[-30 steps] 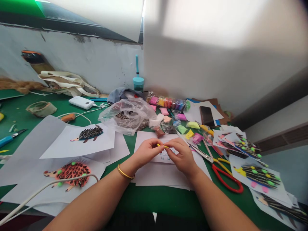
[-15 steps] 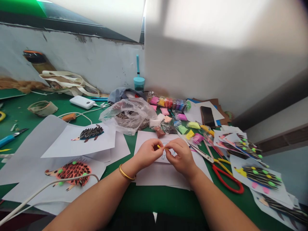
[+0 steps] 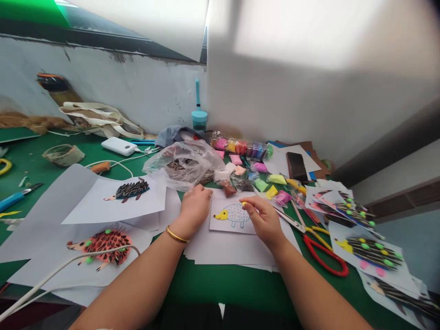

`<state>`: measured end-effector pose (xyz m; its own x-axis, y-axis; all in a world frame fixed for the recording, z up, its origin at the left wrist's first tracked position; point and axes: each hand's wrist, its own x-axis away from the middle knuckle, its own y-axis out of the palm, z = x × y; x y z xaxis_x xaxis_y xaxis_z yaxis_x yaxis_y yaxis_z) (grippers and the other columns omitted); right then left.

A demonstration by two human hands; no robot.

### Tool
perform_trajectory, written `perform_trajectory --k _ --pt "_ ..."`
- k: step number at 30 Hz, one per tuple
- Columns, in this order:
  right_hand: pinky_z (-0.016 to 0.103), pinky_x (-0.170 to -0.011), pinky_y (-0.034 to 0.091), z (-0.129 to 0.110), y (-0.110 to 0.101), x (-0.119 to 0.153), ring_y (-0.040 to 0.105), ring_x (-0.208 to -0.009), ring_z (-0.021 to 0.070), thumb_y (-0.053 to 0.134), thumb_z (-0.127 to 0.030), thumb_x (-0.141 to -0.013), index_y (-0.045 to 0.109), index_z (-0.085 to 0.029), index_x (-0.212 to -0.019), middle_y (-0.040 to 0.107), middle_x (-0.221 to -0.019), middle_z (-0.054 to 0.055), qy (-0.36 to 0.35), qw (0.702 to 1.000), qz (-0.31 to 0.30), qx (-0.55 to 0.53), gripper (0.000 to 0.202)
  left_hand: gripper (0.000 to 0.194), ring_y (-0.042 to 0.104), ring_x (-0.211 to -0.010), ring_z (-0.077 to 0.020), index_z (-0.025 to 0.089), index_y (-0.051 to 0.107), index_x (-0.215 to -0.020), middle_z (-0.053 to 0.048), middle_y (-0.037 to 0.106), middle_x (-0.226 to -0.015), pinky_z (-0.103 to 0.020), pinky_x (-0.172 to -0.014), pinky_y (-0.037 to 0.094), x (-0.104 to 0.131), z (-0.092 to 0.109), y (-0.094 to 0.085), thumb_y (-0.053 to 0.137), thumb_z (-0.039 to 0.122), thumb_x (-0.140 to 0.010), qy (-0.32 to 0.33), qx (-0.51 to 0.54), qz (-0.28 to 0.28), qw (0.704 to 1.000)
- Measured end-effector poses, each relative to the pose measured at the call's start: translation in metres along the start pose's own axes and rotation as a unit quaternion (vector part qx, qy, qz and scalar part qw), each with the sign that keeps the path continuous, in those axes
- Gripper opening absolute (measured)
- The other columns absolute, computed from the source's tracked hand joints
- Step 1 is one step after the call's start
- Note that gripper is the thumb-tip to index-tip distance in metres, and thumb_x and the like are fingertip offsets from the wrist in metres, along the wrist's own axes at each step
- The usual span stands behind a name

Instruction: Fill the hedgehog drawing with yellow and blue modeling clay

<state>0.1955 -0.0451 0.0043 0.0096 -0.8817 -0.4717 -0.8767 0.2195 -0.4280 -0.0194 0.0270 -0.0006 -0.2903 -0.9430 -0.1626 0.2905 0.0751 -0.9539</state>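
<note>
Green table (image 3: 220, 284) underneath, right hand (image 3: 265, 224) pinched yellow clay (image 3: 244, 204) at the hedgehog drawing (image 3: 236, 212), whose head (image 3: 223, 214) was yellow, body and legs just line-drawn (left hand (image 3: 195, 208) by plastic bag (image 3: 156, 168), grip unclear).

Green and busy, here was the desk (image 3: 213, 286)! Front and centre lay the overlapping white sheets (image 3: 227, 250), and just beyond them sprawled a clear plastic bag (image 3: 156, 166), dark seeds (image 3: 180, 166) showing inside. To the bag's right, a bright scatter of little packets (image 3: 260, 184); nearer the front edge, big red-handled scissors (image 3: 325, 259), their handles down on the green! Over on the left sat a white power bank (image 3: 119, 146), then a blue-handled tool (image 3: 15, 200), and broad papers (image 3: 51, 206) overlapping towards the near edge.
</note>
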Motion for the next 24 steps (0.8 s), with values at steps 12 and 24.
perform_trajectory --k 12,24 --pt "0.035 -0.076 0.054 0.004 0.006 0.0 0.064 -0.083 0.0195 0.061 -0.031 -0.091 0.07 -0.023 -0.098 0.07 -0.092 0.006 0.004 1.0 0.004 0.009 0.014 0.026 0.058 -0.094 -0.0244 0.019 0.071 -0.097 -0.01 0.06 -0.103 -0.037 -0.082 0.044 0.0 0.001 -0.001 0.046 0.019 -0.091 -0.003 -0.036 0.023 0.999" --pt "0.036 -0.08 0.052 0.0 0.005 -0.002 0.065 -0.089 0.021 0.059 -0.029 -0.094 0.072 -0.024 -0.104 0.071 -0.094 0.006 -0.024 1.0 -0.003 0.01 0.017 0.018 0.058 -0.081 -0.0145 0.02 0.067 -0.094 -0.004 0.058 -0.098 -0.029 -0.076 0.048 0.011 0.02 -0.005 0.056 0.034 -0.093 0.12 0.271 0.076 0.952"
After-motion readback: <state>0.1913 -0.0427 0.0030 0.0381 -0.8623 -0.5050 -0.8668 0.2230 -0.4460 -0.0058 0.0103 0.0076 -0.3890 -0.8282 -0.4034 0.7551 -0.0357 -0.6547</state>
